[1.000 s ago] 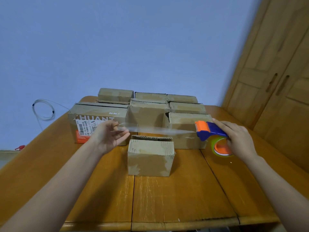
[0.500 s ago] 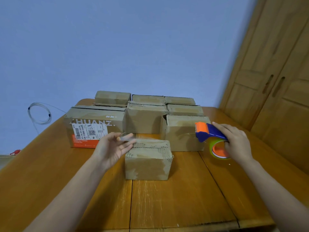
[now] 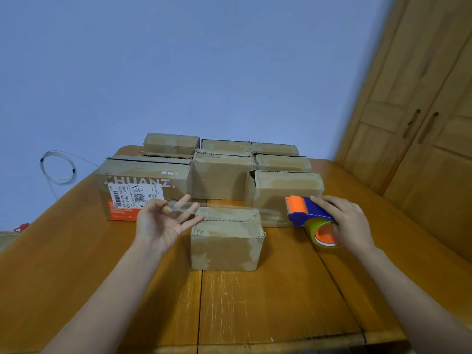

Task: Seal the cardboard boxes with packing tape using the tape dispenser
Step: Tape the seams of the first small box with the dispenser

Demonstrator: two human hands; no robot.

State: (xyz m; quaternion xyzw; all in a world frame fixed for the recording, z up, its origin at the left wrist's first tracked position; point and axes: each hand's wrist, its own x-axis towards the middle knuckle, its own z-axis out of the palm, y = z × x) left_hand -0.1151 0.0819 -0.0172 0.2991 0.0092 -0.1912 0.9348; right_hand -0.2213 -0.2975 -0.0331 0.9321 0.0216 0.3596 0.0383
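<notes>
Head view, tape stretched for the first seal: my left hand [image 3: 163, 226] pinches the free end of the clear packing tape [image 3: 229, 209] between thumb and fingertips, the other fingers spread wide, while my right hand [image 3: 350, 223] grips the blue and orange tape dispenser [image 3: 306, 213] by its body and roll. The strip runs between the two hands, just above or on the top of the small cardboard box [image 3: 226, 238] that stands alone at the front of the worktop [image 3: 268, 302]; I cannot tell whether it touches the seam yet. Behind it the other cardboard boxes [image 3: 224, 175] stand packed together, one at the right with a flap lifted. Risks, as I judge them: the loose strip may twist or sag and stick to itself or to my left fingers; laid off line, it would miss the flap seam and leave it open; a sharp pull at the cutter could slide or tip so light a box, since neither hand steadies it. Legible writing: the large box at left [image 3: 143, 185] reads "HUANZ" in pale capitals, partly cut off, above a white shipping label with a barcode, a QR code and "538AH-044"; its orange band carries print too small to read
</notes>
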